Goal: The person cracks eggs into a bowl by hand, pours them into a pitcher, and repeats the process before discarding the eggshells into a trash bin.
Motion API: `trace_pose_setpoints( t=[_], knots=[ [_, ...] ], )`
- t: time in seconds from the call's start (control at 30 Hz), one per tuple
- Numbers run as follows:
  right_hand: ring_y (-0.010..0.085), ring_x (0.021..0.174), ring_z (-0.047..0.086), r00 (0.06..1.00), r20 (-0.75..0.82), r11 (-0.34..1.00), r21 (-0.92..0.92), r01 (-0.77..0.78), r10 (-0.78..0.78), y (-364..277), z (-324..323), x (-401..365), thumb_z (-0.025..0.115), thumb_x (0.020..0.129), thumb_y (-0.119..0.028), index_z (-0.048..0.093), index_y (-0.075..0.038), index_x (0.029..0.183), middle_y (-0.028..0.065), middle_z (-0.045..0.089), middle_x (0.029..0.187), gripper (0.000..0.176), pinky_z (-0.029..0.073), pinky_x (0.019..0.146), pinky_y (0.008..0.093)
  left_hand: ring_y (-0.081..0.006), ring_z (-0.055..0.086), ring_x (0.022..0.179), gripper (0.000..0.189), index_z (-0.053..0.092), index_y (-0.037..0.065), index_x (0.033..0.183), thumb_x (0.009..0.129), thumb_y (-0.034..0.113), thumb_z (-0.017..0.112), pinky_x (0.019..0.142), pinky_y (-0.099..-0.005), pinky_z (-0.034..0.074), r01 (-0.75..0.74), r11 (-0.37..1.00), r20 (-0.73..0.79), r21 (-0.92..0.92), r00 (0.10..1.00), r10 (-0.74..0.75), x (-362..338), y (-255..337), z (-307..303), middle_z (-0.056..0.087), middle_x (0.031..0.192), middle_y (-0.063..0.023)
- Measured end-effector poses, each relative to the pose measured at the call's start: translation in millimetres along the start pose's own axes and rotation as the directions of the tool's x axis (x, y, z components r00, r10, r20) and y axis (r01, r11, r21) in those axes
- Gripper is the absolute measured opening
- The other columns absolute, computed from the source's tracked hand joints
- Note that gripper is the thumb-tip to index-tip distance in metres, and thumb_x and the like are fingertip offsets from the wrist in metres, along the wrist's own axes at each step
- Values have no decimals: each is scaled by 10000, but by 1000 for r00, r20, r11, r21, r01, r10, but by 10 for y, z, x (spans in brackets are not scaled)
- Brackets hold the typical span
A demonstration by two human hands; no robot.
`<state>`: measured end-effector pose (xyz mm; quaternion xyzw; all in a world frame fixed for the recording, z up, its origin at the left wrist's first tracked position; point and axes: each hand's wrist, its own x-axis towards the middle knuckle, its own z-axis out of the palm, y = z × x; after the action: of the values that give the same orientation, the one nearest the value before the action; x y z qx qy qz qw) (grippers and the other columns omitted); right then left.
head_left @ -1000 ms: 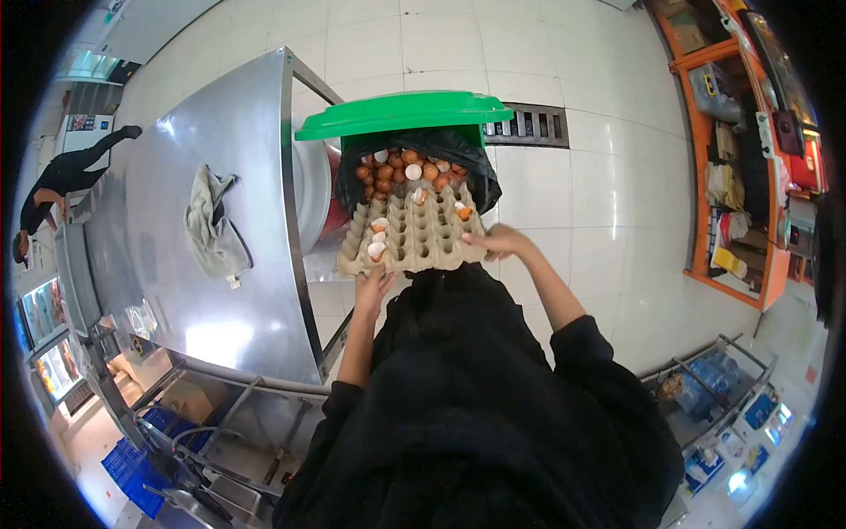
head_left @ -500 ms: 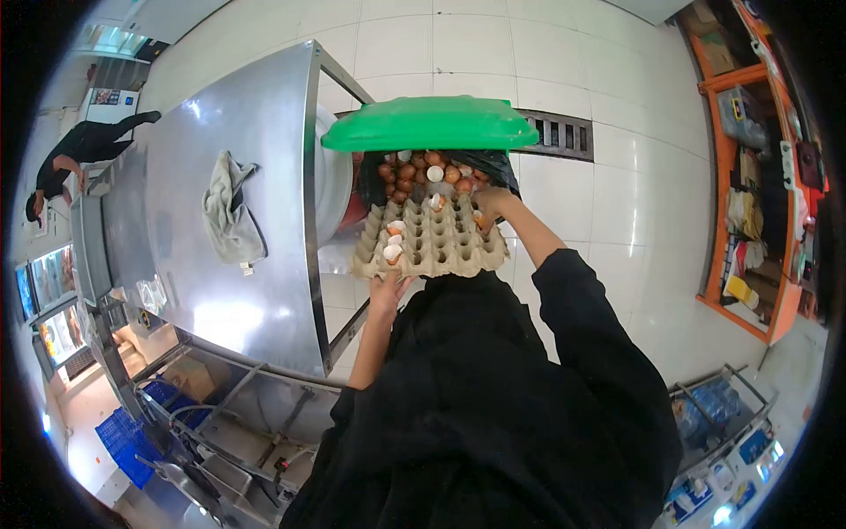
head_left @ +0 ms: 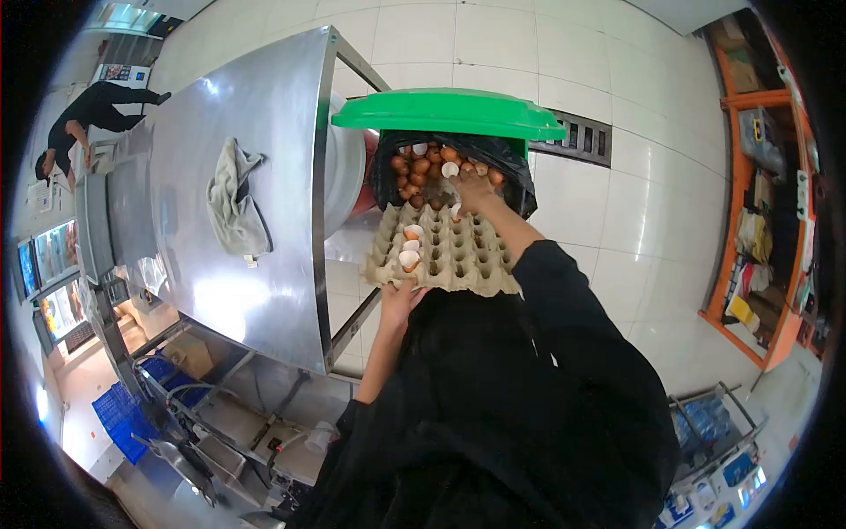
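Observation:
My left hand (head_left: 401, 301) grips the near edge of a grey cardboard egg tray (head_left: 476, 275), its thumb on top. A few cracked eggshells (head_left: 409, 259) sit in the tray's left half, and another broken shell (head_left: 456, 212) lies near its far edge. Beyond the tray, a bin lined with a black bag (head_left: 520, 181) holds many brown eggshells (head_left: 414, 172). Above those shells, past the tray's far edge, is my right hand (head_left: 477, 192), fingers stretched forward and apart. The bin's green lid (head_left: 449, 113) stands raised behind the bag.
A steel table (head_left: 282, 176) with a crumpled grey cloth (head_left: 233, 203) stands at left. A person in black (head_left: 97, 115) is at its far end. Orange shelving (head_left: 758, 101) is at right; a floor drain grate (head_left: 586, 137) lies behind the bin.
My right hand has moved from the tray's right side forward and left over the shells in the bin. The shell beside it no longer shows in the tray. My left hand keeps its hold.

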<state>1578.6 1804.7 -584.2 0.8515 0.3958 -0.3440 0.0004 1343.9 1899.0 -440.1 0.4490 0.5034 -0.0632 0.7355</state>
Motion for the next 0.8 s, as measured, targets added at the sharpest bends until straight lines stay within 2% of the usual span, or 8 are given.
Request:
trace_pose_setpoints(
  t=[0.1,0.2,0.3,0.4,0.5,0.6,0.73,0.8],
  knots=[
    [332,1184,398,1000,-23,999,-53,4,-5,-84,255,119,775,564,-470,323,-139,1318,134,424,1255,940,381,887,493,-218,615,879,348,433,-51,1157,840,73,505,715,-261,533,-35,999,16,13,999,35,-90,64,63,567,1045,-145],
    [327,1166,415,995,94,999,33,43,-46,35,205,192,772,576,-455,343,-130,1304,145,437,1241,905,372,895,499,-222,616,871,335,446,-59,1143,841,74,506,702,-256,537,-21,1000,-16,-15,1000,21,-44,4,47,572,1028,-151],
    [322,1135,443,1000,10,998,58,17,-17,127,72,157,756,615,-424,358,-119,1291,147,455,1219,842,401,887,460,-217,620,856,306,471,-72,1117,845,65,495,693,-251,543,-9,999,-29,-42,1000,8,-19,-14,49,581,1009,-147],
    [320,1117,456,975,-161,982,135,-133,154,335,248,436,736,648,-378,379,-122,1269,147,466,1199,761,426,862,438,-213,620,856,300,475,-76,1113,847,61,490,694,-251,543,-7,1000,-30,-26,1000,7,-16,55,91,583,1006,-146],
    [312,1148,422,974,201,948,278,-158,104,272,61,412,736,649,-346,392,-130,1246,145,438,1219,723,430,858,435,-214,620,861,300,475,-75,1114,847,61,489,698,-252,544,0,1000,-19,-28,1000,-1,-1,75,84,583,1009,-148],
    [313,1183,379,960,235,988,6,157,-154,37,123,302,751,634,-341,385,-157,1261,148,388,1268,749,416,880,459,-212,618,867,300,476,-67,1118,847,61,488,707,-255,543,7,1000,0,-22,1000,-7,13,88,116,582,1014,-145],
    [332,1250,301,956,273,994,-2,110,-105,-33,172,262,755,641,-376,338,-214,1327,134,335,1337,819,371,929,517,-208,617,874,298,481,-48,1126,846,55,485,724,-261,540,17,1000,-23,21,1000,-16,-74,227,199,582,1020,-133],
    [342,1254,300,967,249,993,117,16,-45,68,186,343,752,643,-378,341,-216,1329,133,355,1329,815,368,930,525,-207,616,877,299,482,-39,1129,843,48,482,731,-265,539,-7,1000,-9,1,1000,7,-64,192,165,582,1022,-128]
  ],
)
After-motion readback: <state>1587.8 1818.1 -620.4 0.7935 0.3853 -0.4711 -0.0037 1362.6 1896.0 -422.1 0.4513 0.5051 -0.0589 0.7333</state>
